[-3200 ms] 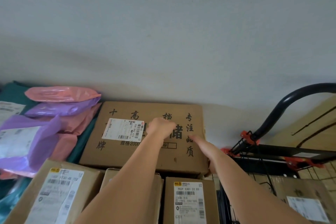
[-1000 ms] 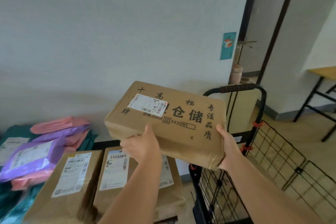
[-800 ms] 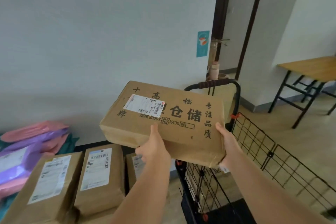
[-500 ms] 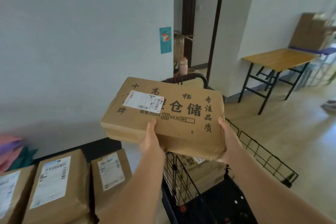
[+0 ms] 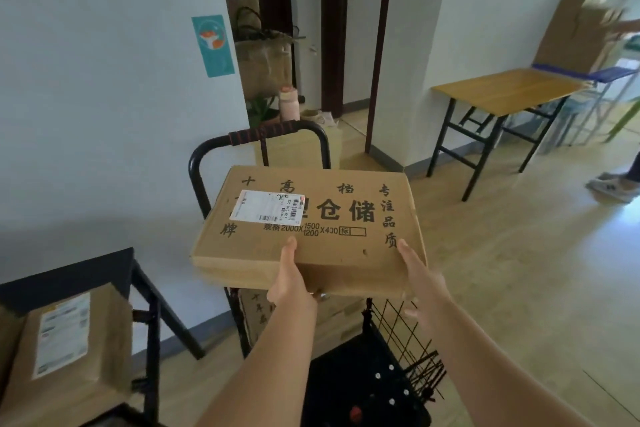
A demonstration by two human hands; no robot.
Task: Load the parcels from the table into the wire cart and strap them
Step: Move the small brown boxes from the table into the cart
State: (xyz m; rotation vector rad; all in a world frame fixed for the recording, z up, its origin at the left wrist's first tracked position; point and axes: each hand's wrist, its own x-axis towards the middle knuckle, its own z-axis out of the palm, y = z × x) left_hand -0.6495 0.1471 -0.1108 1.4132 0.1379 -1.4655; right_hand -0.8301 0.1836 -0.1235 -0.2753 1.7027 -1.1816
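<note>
Held only at its near edge by the left grip (image 5: 292,283) and right grip (image 5: 420,276), the big box (image 5: 322,229) could tip and hit the wire cart (image 5: 263,131).

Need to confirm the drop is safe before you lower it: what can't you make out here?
Head view only:
- Load in the wire cart: mostly hidden by the held box and forearms.
- Fingers of left hand and right hand beneath: largely hidden by the box.
- Parcel on the table: cut off by left and bottom edges.
- Text on the shipping label: too small.
</note>
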